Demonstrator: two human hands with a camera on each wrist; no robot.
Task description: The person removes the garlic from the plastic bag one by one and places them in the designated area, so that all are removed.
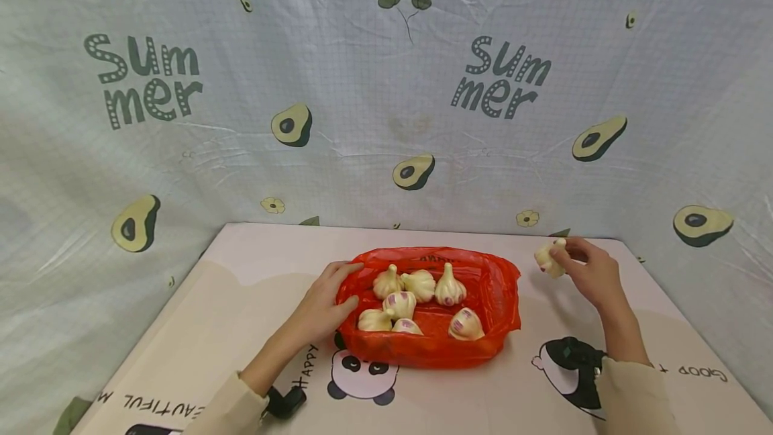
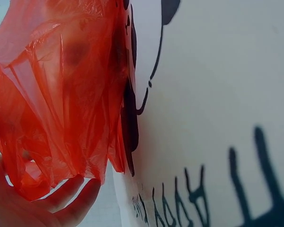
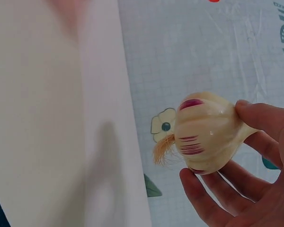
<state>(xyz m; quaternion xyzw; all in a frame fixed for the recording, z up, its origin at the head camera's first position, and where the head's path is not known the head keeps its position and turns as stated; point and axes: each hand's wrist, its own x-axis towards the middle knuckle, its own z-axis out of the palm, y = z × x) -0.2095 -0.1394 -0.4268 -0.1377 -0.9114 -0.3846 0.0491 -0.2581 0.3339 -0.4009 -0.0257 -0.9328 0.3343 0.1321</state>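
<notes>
Pinched between thumb and fingers of my right hand (image 1: 594, 276) is a garlic bulb (image 1: 549, 258), raised to the right of a red plastic bag (image 1: 429, 349). The right wrist view shows this bulb (image 3: 208, 132) close up, pale and glossy with purple streaks and a tuft of roots. My left hand (image 1: 326, 301) holds the left rim of the bag, thumb and fingers spread along it. Its fingers (image 2: 78, 203) touch the plastic in the left wrist view. Inside the wide-open bag lie several garlic bulbs (image 1: 449, 287), most grouped at the left, one (image 1: 466, 324) at the front right.
The bag stands on a pale table (image 1: 260, 267) printed with a panda (image 1: 364, 376) and lettering. Behind and at both sides hangs a light cloth (image 1: 344, 72) with avocado prints, close to the table's back edge.
</notes>
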